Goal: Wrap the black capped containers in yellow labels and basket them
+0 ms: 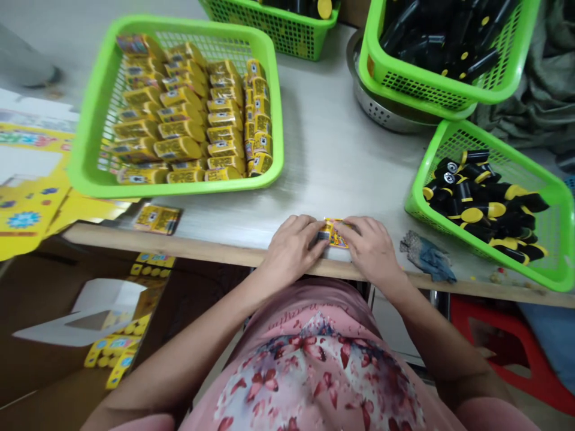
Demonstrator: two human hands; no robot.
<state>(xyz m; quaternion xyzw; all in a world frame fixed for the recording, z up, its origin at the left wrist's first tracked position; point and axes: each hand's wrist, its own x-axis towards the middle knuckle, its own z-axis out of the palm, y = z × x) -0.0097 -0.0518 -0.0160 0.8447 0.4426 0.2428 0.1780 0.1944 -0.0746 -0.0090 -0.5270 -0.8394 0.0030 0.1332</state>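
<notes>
At the table's front edge, a small yellow printed label (338, 233) lies between my two hands. My left hand (294, 245) has its fingers closed over the label's left end, where a dark strip shows. From the other side my right hand (369, 242) presses its thumb and fingers on the label's right end. Whether something lies under the label is hidden by my fingers. A stack of similar yellow labels (157, 219) sits farther left along the edge. In the right green basket (498, 263) are loose black cylinders with yellow ends (471, 214).
A large green basket (179, 193) holds rows of yellow-wrapped cylinders (179, 123). Behind stand another green basket (287, 36) and one with black cylinders, (449, 96) above a metal colander (386, 114). A crumpled cloth (429, 254) lies right. An open carton (40, 317) stands below left.
</notes>
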